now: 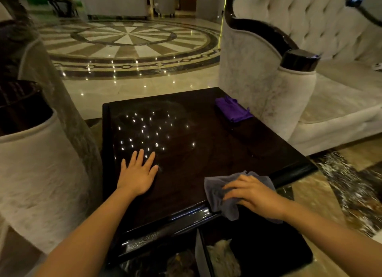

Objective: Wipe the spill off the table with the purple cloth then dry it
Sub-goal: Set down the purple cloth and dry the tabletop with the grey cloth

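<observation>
Right hand [256,196] gripped a grey cloth [223,196], fingers curled and bunching the fabric at the table's [196,152] near right corner; part of the cloth hung over the near edge. Left hand [137,173] lay flat on the table, palm down, fingers spread, pinching nothing, near the table's left edge. Purple cloth [232,109] sat crumpled at the table's far right corner, well apart from both hands, untouched. Tabletop was dark and glossy, with specks of reflected light across its far left area; couldn't tell whether any spill remained. Pale sofa [310,49] stood just beyond the table's right side.
</observation>
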`<action>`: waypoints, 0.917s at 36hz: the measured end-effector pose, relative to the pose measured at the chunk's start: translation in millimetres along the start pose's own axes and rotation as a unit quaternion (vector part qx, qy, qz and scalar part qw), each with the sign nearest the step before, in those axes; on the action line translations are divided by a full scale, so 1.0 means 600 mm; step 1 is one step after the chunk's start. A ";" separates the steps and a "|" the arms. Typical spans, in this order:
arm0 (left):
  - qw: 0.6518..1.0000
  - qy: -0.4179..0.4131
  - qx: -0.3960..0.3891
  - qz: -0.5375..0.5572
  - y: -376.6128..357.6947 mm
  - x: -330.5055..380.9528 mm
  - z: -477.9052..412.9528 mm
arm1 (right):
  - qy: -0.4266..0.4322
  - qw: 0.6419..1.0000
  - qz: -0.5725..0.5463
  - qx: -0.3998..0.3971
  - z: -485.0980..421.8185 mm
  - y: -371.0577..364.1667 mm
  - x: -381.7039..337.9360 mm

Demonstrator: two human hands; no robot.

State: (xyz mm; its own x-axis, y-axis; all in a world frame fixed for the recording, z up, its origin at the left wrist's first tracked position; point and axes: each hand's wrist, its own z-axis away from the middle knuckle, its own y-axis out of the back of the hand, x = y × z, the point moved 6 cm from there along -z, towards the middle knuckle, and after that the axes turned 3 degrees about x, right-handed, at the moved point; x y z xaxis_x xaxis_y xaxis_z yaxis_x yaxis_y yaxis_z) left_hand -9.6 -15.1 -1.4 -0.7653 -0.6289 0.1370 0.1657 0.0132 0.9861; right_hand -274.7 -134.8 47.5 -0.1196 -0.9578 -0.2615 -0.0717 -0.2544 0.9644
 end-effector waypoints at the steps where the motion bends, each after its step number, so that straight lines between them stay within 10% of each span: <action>1: 1.000 0.000 0.000 0.002 0.000 -0.001 0.000 | -0.009 1.000 -0.003 -0.008 0.000 0.005 0.005; 14: 1.000 0.009 0.001 0.002 -0.004 -0.007 -0.006 | -0.185 0.966 -0.022 0.180 -0.139 0.142 0.214; 22: 1.000 0.007 -0.009 0.000 -0.005 -0.008 -0.007 | -0.366 0.930 -0.007 0.040 -0.165 0.039 0.329; 33: 1.000 0.010 -0.001 -0.001 -0.004 -0.002 -0.002 | -0.359 0.933 -0.013 0.034 -0.204 0.019 0.289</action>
State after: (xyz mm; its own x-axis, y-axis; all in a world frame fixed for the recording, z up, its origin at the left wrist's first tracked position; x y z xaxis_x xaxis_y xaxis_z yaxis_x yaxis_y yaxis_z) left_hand -8.2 -15.4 -4.1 -0.7537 -0.6438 0.1325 0.1650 0.0098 0.9862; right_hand -174.9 -320.0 18.1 -0.7471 -0.6086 -0.2672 -0.1436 -0.2447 0.9589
